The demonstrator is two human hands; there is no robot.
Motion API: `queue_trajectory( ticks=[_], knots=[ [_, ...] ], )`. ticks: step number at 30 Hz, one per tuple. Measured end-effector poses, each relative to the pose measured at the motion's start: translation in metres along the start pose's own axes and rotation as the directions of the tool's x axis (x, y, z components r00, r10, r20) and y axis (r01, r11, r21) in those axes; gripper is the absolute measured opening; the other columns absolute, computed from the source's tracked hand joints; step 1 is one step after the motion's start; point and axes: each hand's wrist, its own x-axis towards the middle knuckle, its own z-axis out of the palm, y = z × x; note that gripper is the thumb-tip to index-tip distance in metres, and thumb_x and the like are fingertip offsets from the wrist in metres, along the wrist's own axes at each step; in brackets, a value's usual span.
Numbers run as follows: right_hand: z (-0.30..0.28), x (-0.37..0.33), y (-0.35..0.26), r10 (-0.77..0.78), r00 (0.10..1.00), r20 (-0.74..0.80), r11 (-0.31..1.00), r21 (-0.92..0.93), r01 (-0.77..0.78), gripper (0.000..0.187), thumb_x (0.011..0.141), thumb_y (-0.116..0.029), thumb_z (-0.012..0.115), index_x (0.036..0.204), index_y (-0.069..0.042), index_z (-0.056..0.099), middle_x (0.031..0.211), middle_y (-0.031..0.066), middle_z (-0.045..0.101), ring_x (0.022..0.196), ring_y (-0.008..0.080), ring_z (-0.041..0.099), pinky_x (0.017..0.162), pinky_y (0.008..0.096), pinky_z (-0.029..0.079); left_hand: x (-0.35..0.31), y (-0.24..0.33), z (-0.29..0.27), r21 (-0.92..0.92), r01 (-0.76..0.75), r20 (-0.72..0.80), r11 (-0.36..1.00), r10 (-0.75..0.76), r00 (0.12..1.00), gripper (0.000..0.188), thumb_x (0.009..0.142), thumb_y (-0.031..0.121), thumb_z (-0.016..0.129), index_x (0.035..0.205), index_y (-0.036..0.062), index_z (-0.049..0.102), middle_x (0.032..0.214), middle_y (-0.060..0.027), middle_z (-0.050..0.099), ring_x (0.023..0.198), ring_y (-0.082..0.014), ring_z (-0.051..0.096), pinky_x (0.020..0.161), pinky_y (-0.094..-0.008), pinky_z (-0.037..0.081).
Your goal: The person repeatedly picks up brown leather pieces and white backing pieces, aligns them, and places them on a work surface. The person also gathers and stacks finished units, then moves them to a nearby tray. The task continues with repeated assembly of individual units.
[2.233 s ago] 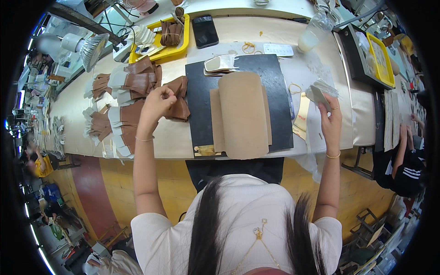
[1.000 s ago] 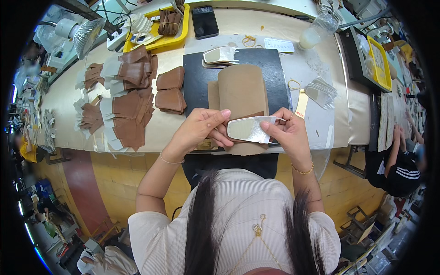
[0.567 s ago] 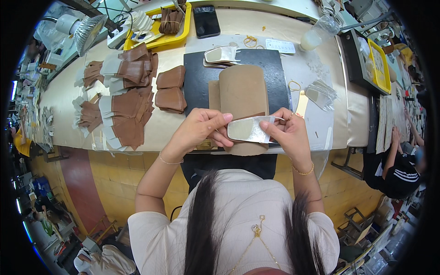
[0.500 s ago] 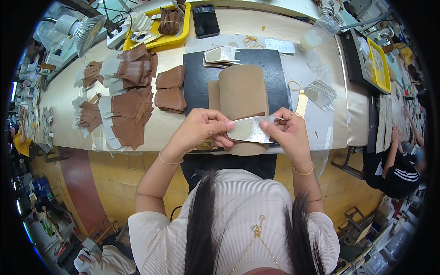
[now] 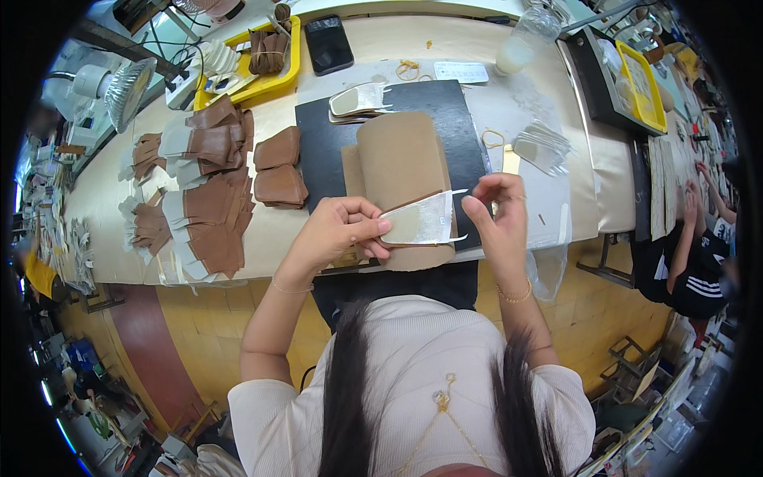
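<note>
My left hand (image 5: pixel 350 230) pinches the narrow end of a white-lined leather piece (image 5: pixel 425 219) between thumb and fingers. Its pale inner side faces up, a brown edge shows along the top, and thin tabs stick out at the wide right end. The piece rests over the front of a curved brown form (image 5: pixel 401 155) on a black board (image 5: pixel 469 119). Just right of the piece, my right hand (image 5: pixel 502 213) is raised with thumb and fingers apart, holding nothing. Similar pale pieces (image 5: pixel 359 102) are stacked on the board's far left.
Brown leather pieces (image 5: pixel 214 215) lie in fanned piles at left, beside two small brown stacks (image 5: pixel 280 187). Behind are a yellow tray (image 5: pixel 294 56), a phone (image 5: pixel 329 45) and a plastic bottle (image 5: pixel 520 52). More pale pieces (image 5: pixel 542 149) lie at right. A co-worker (image 5: pixel 695 262) sits far right.
My right hand has let go of the leather piece's wide end and moved right and up, its fingers opening. My left hand still holds the narrow end. The whole view has shifted slightly.
</note>
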Motion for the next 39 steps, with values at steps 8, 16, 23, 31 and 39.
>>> queue_trajectory(
  ticks=[8,16,23,31,39],
  knots=[
    [0.025,-0.009,-0.025,-0.413,0.438,0.798,0.587,-0.134,0.798,0.074,0.081,-0.058,0.051,0.138,-0.011,0.044,0.142,0.0087,0.044,0.135,0.0252,0.036,0.113,0.0441,0.020,0.006,-0.007,-0.012,0.084,-0.130,0.071,0.988,0.124,0.990,0.017,0.086,0.008,0.064,0.098,-0.0050,0.061,0.088,-0.0073,0.068,0.077,-0.0076,0.062,0.065,-0.0196,0.049],
    [0.019,-0.013,0.013,-0.367,0.729,0.578,0.870,-0.065,0.490,0.080,0.090,-0.065,0.027,0.145,-0.007,0.031,0.149,0.0127,0.033,0.139,0.0307,0.028,0.113,0.0445,0.015,0.006,-0.004,-0.010,0.039,-0.019,0.071,0.999,0.017,0.997,0.013,0.087,0.006,0.064,0.089,-0.0063,0.059,0.080,-0.0163,0.067,0.068,-0.0217,0.069,0.061,-0.0286,0.058],
    [0.014,-0.029,0.040,-0.169,0.893,0.416,0.971,0.226,0.079,0.089,0.092,-0.066,0.022,0.148,-0.003,-0.009,0.154,0.0214,0.012,0.143,0.0323,0.014,0.114,0.0361,0.010,0.004,-0.005,-0.006,0.051,-0.047,0.017,0.998,0.046,0.999,0.017,0.086,0.010,0.066,0.088,-0.0055,0.059,0.077,-0.0154,0.066,0.064,-0.0206,0.068,0.060,-0.0294,0.058],
    [-0.085,0.044,0.113,-0.374,0.919,-0.121,0.675,-0.715,0.181,0.040,0.086,-0.009,0.061,0.125,-0.014,0.059,0.139,0.0108,0.043,0.125,0.0322,0.041,0.106,0.0400,0.031,0.041,0.024,-0.043,-0.003,-0.393,-0.012,0.919,0.393,0.919,0.021,0.093,0.021,0.058,0.097,0.0005,0.055,0.073,-0.0108,0.064,0.057,-0.0193,0.065,0.052,-0.0276,0.053],
    [-0.133,0.069,0.143,-0.502,0.861,0.079,0.244,-0.943,0.228,0.044,0.077,-0.012,0.070,0.119,-0.022,0.062,0.131,0.0036,0.049,0.116,0.0260,0.044,0.101,0.0419,0.034,0.130,0.075,-0.097,0.282,-0.144,-0.300,0.948,0.230,0.926,0.021,0.092,0.024,0.060,0.096,0.0037,0.057,0.074,-0.0073,0.064,0.058,-0.0128,0.065,0.050,-0.0218,0.050]
  ],
)
